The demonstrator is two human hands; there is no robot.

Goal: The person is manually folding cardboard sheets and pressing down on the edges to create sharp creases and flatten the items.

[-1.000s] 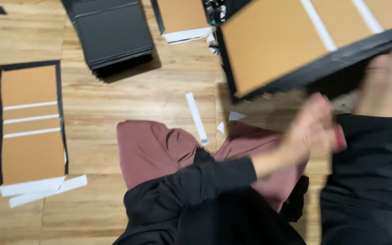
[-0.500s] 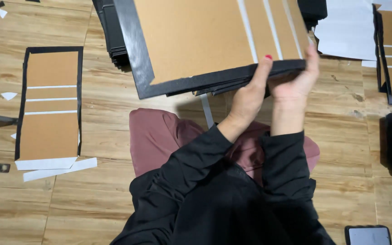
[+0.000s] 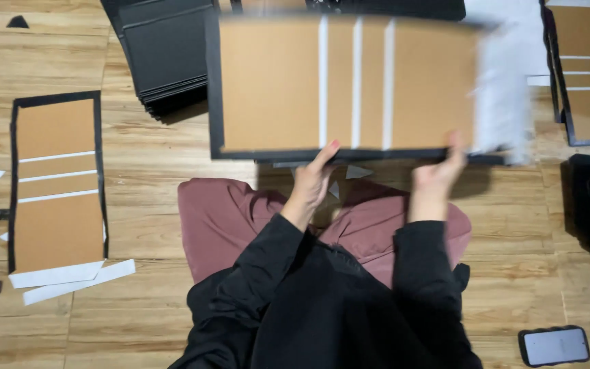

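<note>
Both hands pinch the near edge of a wide cardboard panel (image 3: pixel 349 85) held flat at top centre of the frame: left hand (image 3: pixel 312 181) and right hand (image 3: pixel 438 179), thumbs on top. It looks stiff and light; gripping the black border seems safest.

Single head-worn view, looking steeply down from above onto the wooden floor (image 3: pixel 138 205). Close over the lap and sleeves, with both hands at mid-frame. Wide enough to take in the floor to either side. No second view, so no shared ground.
</note>
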